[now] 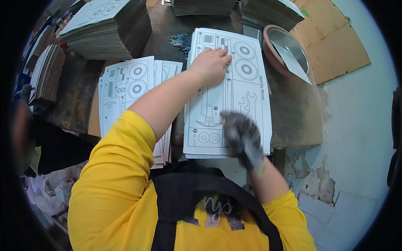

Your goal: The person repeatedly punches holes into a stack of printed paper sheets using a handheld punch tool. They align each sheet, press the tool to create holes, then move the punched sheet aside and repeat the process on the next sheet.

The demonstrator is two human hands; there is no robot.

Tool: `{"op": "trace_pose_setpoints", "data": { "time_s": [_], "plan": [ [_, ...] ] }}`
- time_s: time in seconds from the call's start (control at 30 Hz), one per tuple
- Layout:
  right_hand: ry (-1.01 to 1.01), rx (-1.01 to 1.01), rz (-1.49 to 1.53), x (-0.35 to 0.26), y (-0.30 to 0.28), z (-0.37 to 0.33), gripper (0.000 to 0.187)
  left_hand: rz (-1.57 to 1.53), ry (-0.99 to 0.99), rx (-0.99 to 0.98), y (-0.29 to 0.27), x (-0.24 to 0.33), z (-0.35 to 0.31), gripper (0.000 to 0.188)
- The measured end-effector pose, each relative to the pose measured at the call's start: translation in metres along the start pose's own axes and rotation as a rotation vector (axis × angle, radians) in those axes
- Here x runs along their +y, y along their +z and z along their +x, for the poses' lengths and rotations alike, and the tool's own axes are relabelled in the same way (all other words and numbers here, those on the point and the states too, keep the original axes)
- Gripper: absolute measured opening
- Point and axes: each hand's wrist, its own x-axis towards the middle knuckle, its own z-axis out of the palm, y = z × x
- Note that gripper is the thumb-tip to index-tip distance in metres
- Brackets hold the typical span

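the printed sheet (240,98) lies in front of you on top of a thin pile, directly under your left hand (211,66) and beneath your right hand (244,133). its long axis runs away from your body, nearly straight ahead. your left hand rests toward the far end, your right is at the near end, closer to the right-hand corner, so the right is nearer the edge facing you.

your left fingers lie flat and loosely together on the paper, tips toward the right. your right fingers, in a grey glove, look bent, but they blur; you cannot tell from here whether they pinch anything or touch the sheet.

the sheet is pale, matte and stiff-looking, a rectangle with line drawings of discs, wrenches and a hammer-like tool. left of it sits a looser pile of similar sheets (136,77), their edges uneven. beyond stand thick cardboard stacks (125,37), brown and layered at the sides. the table (295,119) is dark and scuffed; the round bowl (271,48) at the right is smooth and pinkish.
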Motion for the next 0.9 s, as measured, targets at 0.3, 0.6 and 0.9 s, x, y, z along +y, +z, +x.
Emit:
{"op": "trace_pose_setpoints", "data": {
  "time_s": [0.3,0.6,0.9],
  "plan": [
    [-0.2,0.113,0.078,-0.026,0.013,-0.06,0.015,0.055,0.024,0.0,-0.008,0.007,-0.003,0.038],
    [-0.21,0.606,0.611,-0.039,-0.066,-0.072,0.042,-0.28,0.291,-0.355,-0.07,0.108,-0.13,0.055],
    [-0.349,0.665,0.688,-0.054,-0.104,-0.063,0.04,0.021,0.409,0.012,-0.094,0.127,-0.159,0.045]
  ]
}}
